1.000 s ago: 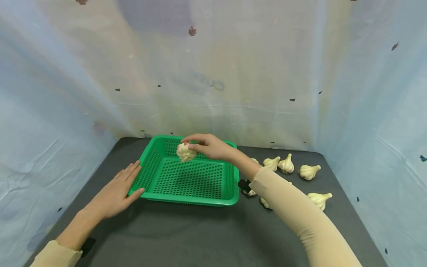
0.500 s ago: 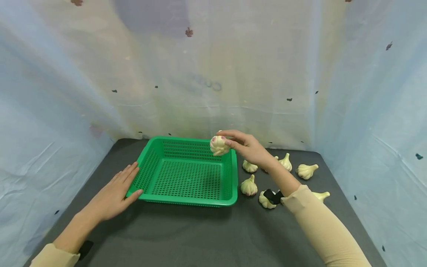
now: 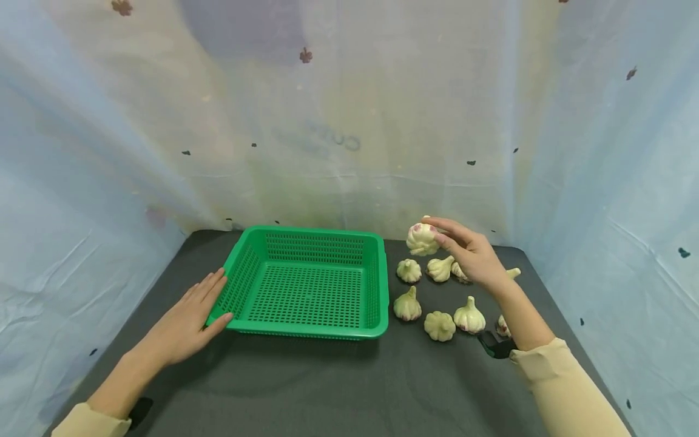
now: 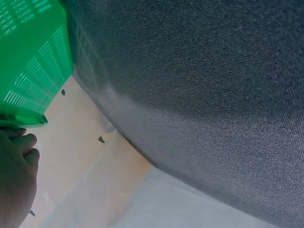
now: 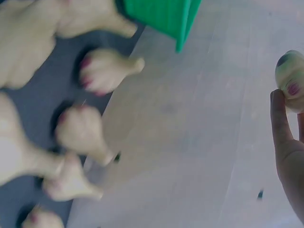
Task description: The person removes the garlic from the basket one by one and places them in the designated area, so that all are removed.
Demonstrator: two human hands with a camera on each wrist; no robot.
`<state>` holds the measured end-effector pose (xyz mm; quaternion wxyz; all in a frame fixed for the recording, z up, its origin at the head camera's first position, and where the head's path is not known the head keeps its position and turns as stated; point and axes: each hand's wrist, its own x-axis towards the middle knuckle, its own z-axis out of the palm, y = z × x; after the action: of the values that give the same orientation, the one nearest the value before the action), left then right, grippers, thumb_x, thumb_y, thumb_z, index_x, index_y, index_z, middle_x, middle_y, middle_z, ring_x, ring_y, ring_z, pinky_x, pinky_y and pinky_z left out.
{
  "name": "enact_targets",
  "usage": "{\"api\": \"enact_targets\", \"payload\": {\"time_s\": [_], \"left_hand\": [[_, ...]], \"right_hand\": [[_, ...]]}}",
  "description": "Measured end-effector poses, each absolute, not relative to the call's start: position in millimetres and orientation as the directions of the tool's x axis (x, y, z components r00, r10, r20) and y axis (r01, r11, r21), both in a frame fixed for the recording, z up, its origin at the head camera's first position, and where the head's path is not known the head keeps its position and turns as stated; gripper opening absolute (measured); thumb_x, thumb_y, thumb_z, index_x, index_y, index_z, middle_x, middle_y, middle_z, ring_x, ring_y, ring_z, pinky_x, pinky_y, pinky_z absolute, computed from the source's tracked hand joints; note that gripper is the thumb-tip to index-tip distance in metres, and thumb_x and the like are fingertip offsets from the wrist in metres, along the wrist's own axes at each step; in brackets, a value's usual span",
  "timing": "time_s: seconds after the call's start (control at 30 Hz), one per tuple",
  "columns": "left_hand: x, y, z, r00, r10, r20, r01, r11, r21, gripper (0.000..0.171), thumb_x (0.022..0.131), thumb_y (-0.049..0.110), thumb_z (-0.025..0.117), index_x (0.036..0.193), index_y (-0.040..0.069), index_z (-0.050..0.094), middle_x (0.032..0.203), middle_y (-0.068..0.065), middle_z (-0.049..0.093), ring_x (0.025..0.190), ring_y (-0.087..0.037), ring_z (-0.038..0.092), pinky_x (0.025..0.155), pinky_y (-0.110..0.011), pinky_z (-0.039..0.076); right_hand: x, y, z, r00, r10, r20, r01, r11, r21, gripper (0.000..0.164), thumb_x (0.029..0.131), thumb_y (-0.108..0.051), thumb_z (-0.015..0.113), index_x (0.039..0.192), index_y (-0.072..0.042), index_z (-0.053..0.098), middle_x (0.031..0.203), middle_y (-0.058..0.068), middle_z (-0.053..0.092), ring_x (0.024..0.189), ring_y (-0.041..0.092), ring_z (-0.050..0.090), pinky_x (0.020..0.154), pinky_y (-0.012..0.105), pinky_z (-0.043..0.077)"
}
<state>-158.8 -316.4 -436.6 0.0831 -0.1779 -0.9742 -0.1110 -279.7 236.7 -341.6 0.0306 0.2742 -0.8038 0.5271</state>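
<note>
My right hand (image 3: 474, 254) pinches a garlic bulb (image 3: 422, 239) between fingers and thumb, holding it in the air above the back of the table. In the right wrist view this bulb (image 5: 290, 78) shows at the right edge. Below it, several garlic bulbs (image 3: 407, 304) lie on the table to the right of the green basket (image 3: 306, 331); some are partly hidden by my right hand and forearm. The basket holds nothing. My left hand (image 3: 180, 325) rests on its left rim, fingers straight and thumb spread toward the front corner.
A dark cloth-covered table (image 3: 306, 388) lies under everything. Pale sheeting (image 3: 349, 121) with small dark marks hangs behind it and along both sides. The basket stands near the table's back edge.
My right hand has moved right with the garlic bulb, from over the basket to above the bulbs on the table. My left hand has stayed on the rim.
</note>
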Motion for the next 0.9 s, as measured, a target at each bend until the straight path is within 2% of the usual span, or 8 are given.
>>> {"api": "enact_targets", "payload": {"time_s": [0.23, 0.5, 0.67, 0.9], "left_hand": [[-157, -316, -436, -0.922, 0.328, 0.205, 0.367, 0.910, 0.191, 0.081, 0.106, 0.040, 0.059, 0.166, 0.002, 0.019, 0.172, -0.021, 0.017, 0.158, -0.042, 0.017, 0.131, -0.040, -0.001], [-158, -316, -433, -0.922, 0.334, 0.194, 0.369, 0.910, 0.188, 0.082, 0.106, 0.040, 0.059, 0.166, 0.001, 0.018, 0.171, -0.023, 0.017, 0.157, -0.042, 0.017, 0.131, -0.039, -0.001], [-159, -316, -433, -0.924, 0.334, 0.186, 0.368, 0.909, 0.196, 0.082, 0.106, 0.039, 0.059, 0.166, 0.000, 0.018, 0.171, -0.023, 0.017, 0.157, -0.043, 0.017, 0.131, -0.043, 0.001], [-158, -316, -432, -0.923, 0.334, 0.190, 0.368, 0.910, 0.192, 0.082, 0.106, 0.041, 0.059, 0.166, 0.001, 0.019, 0.171, -0.023, 0.018, 0.156, -0.044, 0.019, 0.131, -0.044, 0.003]], "right_hand": [[-266, 287, -354, -0.876, -0.325, 0.356, -0.468, 0.396, -0.790, 0.041, 0.112, -0.022, 0.051, 0.153, -0.018, 0.056, 0.157, 0.001, 0.052, 0.134, -0.002, 0.049, 0.098, 0.011, 0.047], [-255, 336, -378, -0.893, -0.247, 0.375, -0.449, 0.478, -0.755, 0.040, 0.110, -0.015, 0.054, 0.149, -0.011, 0.059, 0.152, -0.005, 0.055, 0.127, -0.009, 0.050, 0.094, 0.005, 0.045], [-251, 362, -391, -0.888, -0.221, 0.403, -0.456, 0.537, -0.710, 0.039, 0.109, -0.012, 0.057, 0.147, -0.007, 0.060, 0.150, -0.011, 0.055, 0.122, -0.015, 0.047, 0.092, 0.001, 0.041], [-245, 398, -417, -0.908, -0.135, 0.396, -0.390, 0.618, -0.683, 0.040, 0.109, -0.016, 0.057, 0.149, -0.010, 0.059, 0.143, -0.025, 0.049, 0.117, -0.019, 0.041, 0.087, -0.003, 0.038]]}}
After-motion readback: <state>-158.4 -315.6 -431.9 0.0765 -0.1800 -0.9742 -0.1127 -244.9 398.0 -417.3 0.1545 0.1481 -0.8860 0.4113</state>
